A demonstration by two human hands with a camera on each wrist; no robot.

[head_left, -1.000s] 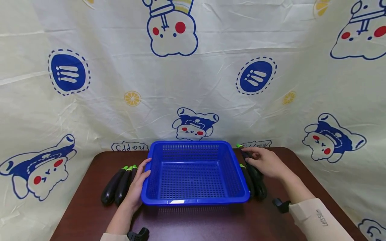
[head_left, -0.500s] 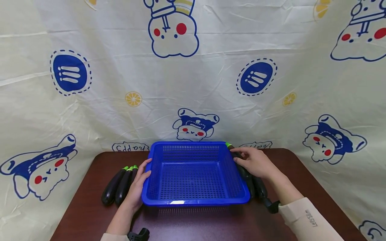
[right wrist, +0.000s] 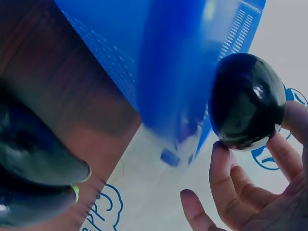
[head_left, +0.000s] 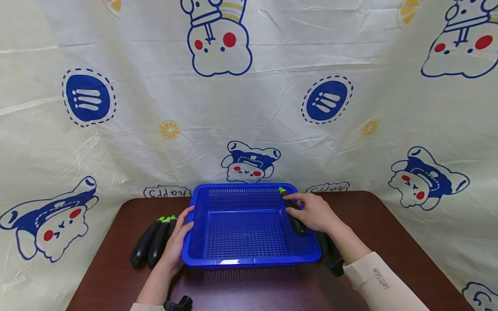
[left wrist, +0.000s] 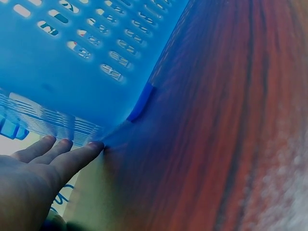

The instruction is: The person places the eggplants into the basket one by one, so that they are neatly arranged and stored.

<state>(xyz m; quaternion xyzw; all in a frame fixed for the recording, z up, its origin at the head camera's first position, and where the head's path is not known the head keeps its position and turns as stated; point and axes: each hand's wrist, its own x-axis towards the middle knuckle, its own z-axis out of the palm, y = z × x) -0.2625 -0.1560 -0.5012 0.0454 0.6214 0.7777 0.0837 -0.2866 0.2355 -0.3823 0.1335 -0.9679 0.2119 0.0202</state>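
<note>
My right hand [head_left: 314, 211] grips a dark eggplant [head_left: 296, 224] with a green stem, tilted over the right side of the blue plastic basket [head_left: 249, 261]. In the right wrist view the rounded end of this eggplant [right wrist: 248, 101] faces the camera, with the thumb and fingertips around it. My left hand [head_left: 175, 244] rests against the basket's left side. Seen from the left wrist, its fingers [left wrist: 72, 163] stretch out straight along the perforated wall [left wrist: 86, 72]. No eggplant shows inside the basket apart from the held one overlapping its right wall.
Three eggplants [head_left: 145, 244] lie side by side on the brown table [head_left: 101, 268], left of the basket. Two more eggplants [right wrist: 38, 144] lie right of it, partly hidden by the right arm in the head view. A printed white curtain [head_left: 272, 108] hangs behind the table.
My right hand has lifted the eggplant from the table at the basket's right and carried it leftward over the right rim. The left hand and basket have stayed in place.
</note>
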